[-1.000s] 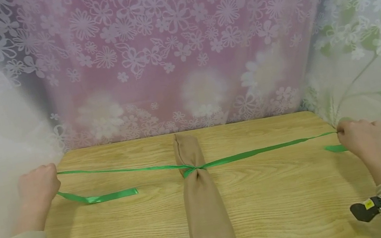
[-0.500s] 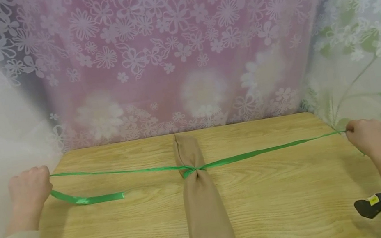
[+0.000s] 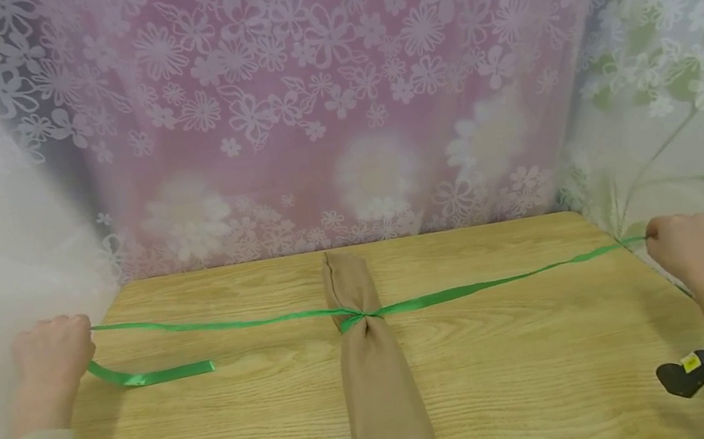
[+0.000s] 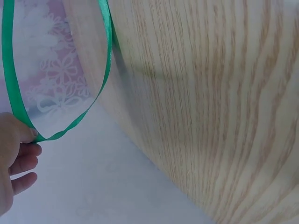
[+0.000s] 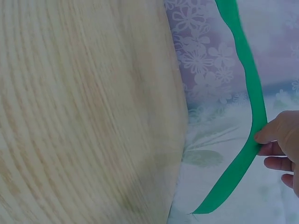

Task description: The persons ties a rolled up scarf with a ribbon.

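A rolled brown cloth (image 3: 382, 391) lies lengthwise on the wooden table, cinched near its upper part by a green ribbon (image 3: 434, 299) crossed or knotted on top. To the left, my left hand (image 3: 55, 351) pinches one length of the ribbon, and its loose tail lies toward the table. In the left wrist view, thumb and finger grip the ribbon (image 4: 14, 88) where it bends back. Out past the table's right edge, my right hand (image 3: 695, 246) pinches the other length. A short end of ribbon (image 5: 226, 186) hangs below those fingers in the right wrist view.
The wooden table (image 3: 522, 377) has rounded far corners. A pink flowered curtain (image 3: 325, 139) hangs behind it, with pale sheets at the left and right (image 3: 679, 145). Black wrist devices (image 3: 697, 372) sit on both sleeves.
Both hands have moved apart, outward from the cloth, drawing the ribbon wider. The left tail has slid left. The left length now sags slightly. The cloth stays in place.
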`<state>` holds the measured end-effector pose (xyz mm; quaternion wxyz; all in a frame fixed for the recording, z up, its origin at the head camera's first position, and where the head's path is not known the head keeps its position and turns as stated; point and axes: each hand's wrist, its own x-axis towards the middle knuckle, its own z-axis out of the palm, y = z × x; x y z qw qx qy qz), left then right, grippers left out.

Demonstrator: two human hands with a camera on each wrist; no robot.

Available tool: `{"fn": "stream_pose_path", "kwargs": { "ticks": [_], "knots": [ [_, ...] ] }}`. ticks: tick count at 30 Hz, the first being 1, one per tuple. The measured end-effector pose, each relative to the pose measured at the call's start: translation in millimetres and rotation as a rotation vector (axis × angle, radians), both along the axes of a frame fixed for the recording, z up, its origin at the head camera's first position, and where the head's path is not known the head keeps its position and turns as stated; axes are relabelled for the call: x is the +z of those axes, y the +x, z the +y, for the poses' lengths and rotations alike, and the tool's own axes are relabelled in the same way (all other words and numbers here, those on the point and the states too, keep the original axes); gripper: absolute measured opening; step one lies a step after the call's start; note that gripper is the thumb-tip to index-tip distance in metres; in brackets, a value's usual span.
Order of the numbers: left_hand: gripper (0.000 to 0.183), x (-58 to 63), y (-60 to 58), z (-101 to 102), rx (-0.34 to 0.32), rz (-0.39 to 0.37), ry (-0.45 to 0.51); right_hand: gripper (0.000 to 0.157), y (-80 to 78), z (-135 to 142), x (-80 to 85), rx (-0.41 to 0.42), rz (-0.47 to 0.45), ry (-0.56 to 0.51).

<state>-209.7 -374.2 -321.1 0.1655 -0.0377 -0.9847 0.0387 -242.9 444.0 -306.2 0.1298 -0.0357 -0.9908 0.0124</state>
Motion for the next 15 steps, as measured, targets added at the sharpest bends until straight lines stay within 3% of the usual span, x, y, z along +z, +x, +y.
{"fn": "stream_pose_path", "kwargs": {
  "ticks": [7, 15],
  "knots": [
    [0.021, -2.0, -6.1, 6.0, -0.018, -0.039, -0.017, 0.023, -4.0, -1.1, -9.8, -0.019, -0.057, 0.001],
    [0.017, -15.5, -15.8, 11.4, 0.000, -0.181, -0.094, 0.024, -8.7, -7.7, -24.6, -0.043, -0.147, -0.013]
  ]
}}
